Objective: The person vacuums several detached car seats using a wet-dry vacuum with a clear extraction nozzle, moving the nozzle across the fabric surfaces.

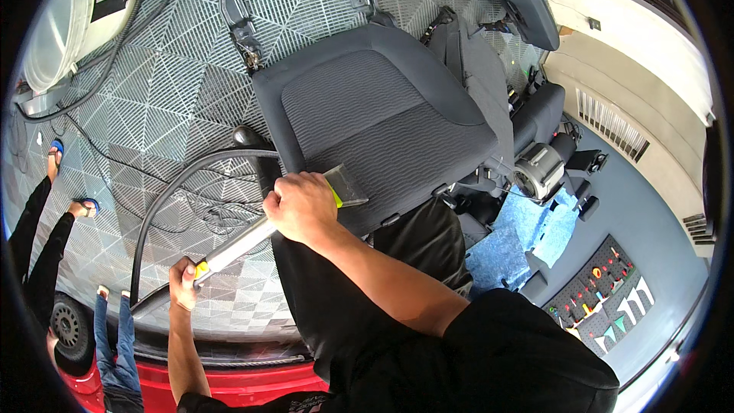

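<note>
A dark grey fabric car seat lies in front of me, its metal rails pointing away. My right hand is closed round the front of a silver vacuum wand, just behind its clear, flat nozzle with a yellow-green edge. The nozzle touches or is just over the near left part of the seat cloth. Farther back, my left hand grips the wand's rear end, beside a yellow part. A black hose runs from that end and loops toward the seat; part of it is hidden.
Cables lie on the patterned tile floor at left. A white bucket-shaped machine stands at the far left. More seats are at the far right, near a metal canister and blue cloths. Other people's legs and a red car are left.
</note>
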The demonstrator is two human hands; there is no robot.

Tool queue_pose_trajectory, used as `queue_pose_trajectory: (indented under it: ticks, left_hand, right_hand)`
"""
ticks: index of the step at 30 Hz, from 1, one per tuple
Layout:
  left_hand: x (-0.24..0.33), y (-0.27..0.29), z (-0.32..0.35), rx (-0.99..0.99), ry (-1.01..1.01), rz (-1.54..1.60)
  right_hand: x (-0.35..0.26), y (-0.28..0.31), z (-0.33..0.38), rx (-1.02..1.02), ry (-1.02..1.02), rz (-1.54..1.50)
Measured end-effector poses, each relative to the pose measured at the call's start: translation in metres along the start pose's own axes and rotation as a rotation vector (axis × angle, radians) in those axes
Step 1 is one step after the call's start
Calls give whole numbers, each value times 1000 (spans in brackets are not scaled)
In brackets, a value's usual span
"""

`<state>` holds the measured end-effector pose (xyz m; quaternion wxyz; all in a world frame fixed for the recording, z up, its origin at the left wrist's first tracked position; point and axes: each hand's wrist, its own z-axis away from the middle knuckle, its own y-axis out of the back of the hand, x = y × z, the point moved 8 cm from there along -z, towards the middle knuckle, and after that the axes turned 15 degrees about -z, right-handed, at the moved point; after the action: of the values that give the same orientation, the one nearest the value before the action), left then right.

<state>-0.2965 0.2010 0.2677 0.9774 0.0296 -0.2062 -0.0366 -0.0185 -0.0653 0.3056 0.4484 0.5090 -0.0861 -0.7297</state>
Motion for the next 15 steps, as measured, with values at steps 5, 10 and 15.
queue_pose_trajectory:
  ticks: [5,10,15]
  left_hand:
    - [-28,31,19,40,-19,-68]
    - [-44,38,37,125,-25,-57]
    - [-42,44,46,89,-5,-36]
  right_hand:
    - [-21,-23,13,-47,-9,-40]
    - [-37,-30,22,-37,41,-50]
    - [-42,-39,27,-1,59,-81]
